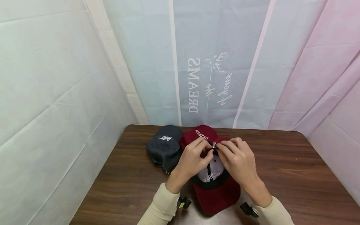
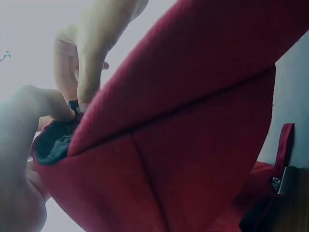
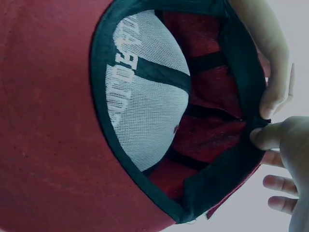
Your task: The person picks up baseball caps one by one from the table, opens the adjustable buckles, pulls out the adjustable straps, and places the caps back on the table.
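Observation:
Both hands work at the back strap of a maroon baseball cap (image 1: 217, 197), whose inside opening and brim face the wearer in the head view. My left hand (image 1: 194, 157) pinches the strap's left side between thumb and fingers. Opposite it, my right hand (image 1: 237, 159) pinches the strap by a small metal buckle (image 1: 214, 145). The right wrist view looks into the cap, with its black sweatband (image 3: 236, 63) and pale mesh backing (image 3: 149, 101) showing reversed lettering. In the left wrist view the maroon outer panels (image 2: 193, 116) fill the middle, and fingertips partly hide the strap.
A second maroon cap (image 1: 194, 132) with white lettering lies just behind the hands. To its left sits a dark grey-blue cap (image 1: 164, 147) with a white logo. The brown wood table (image 1: 295, 175) meets a printed fabric backdrop (image 1: 152, 62) at its far edge.

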Motion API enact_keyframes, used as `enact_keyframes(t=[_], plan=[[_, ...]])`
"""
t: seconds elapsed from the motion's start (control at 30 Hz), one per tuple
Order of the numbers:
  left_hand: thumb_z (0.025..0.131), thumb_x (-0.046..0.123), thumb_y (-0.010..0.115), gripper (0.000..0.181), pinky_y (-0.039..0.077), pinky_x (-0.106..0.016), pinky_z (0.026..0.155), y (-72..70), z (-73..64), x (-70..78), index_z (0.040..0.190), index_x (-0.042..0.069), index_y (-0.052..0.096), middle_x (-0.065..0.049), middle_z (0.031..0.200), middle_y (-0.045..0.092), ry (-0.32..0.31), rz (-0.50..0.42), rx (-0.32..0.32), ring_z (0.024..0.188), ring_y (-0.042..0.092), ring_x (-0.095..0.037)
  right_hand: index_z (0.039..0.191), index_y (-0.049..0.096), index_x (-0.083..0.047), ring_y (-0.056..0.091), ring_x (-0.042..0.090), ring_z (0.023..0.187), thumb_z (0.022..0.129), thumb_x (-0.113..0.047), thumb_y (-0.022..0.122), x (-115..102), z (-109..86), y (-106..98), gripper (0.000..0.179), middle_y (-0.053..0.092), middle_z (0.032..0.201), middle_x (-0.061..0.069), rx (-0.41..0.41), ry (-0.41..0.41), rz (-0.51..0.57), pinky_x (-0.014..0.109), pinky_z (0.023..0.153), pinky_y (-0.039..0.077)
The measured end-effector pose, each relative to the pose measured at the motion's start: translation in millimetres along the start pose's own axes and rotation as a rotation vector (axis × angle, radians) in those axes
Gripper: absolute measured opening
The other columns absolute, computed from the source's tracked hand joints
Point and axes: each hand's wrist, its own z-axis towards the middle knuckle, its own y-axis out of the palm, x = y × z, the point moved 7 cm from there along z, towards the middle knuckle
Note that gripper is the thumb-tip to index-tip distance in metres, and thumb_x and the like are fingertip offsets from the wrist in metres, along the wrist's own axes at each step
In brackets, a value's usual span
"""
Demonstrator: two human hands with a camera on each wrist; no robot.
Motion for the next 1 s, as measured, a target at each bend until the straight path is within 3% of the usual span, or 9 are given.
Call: enact_keyframes(t=[0.27, 0.6, 1.0], plan=[[0.089, 0.002, 0.076, 0.013, 0.044, -0.009, 0.066, -1.5, 0.1, -1.2, 0.089, 0.012, 0.066, 0.000, 0.087, 0.061, 0.005, 0.004, 0.007, 0.071, 0.055, -0.007, 0.099, 0.085, -0.008, 0.065, 0.026, 0.078, 0.108, -0.028, 0.060, 0.5, -4.3, 0.5, 0.034, 0.080, 0.092, 0.007, 0.016, 0.037, 0.034, 0.041, 0.062, 0.055], [0.088, 0.002, 0.076, 0.013, 0.044, -0.009, 0.066, -3.9, -1.3, -4.0, 0.088, 0.011, 0.067, 0.000, 0.089, 0.063, 0.011, 0.013, 0.010, 0.071, 0.056, -0.007, 0.092, 0.085, -0.008, 0.062, 0.020, 0.068, 0.107, -0.032, 0.063, 0.0, -3.8, -0.4, 0.035, 0.079, 0.084, 0.004, 0.026, 0.061, 0.013, 0.035, 0.048, 0.049], [0.087, 0.000, 0.074, 0.015, 0.042, -0.009, 0.063, -9.9, -4.7, -9.9, 0.087, 0.011, 0.064, 0.000, 0.089, 0.060, 0.002, 0.010, 0.030, 0.070, 0.053, -0.006, 0.095, 0.083, -0.009, 0.065, 0.021, 0.068, 0.106, -0.031, 0.063, 7.6, -4.9, -2.3, 0.032, 0.077, 0.083, 0.004, 0.026, 0.108, 0.015, 0.038, 0.050, 0.050]])
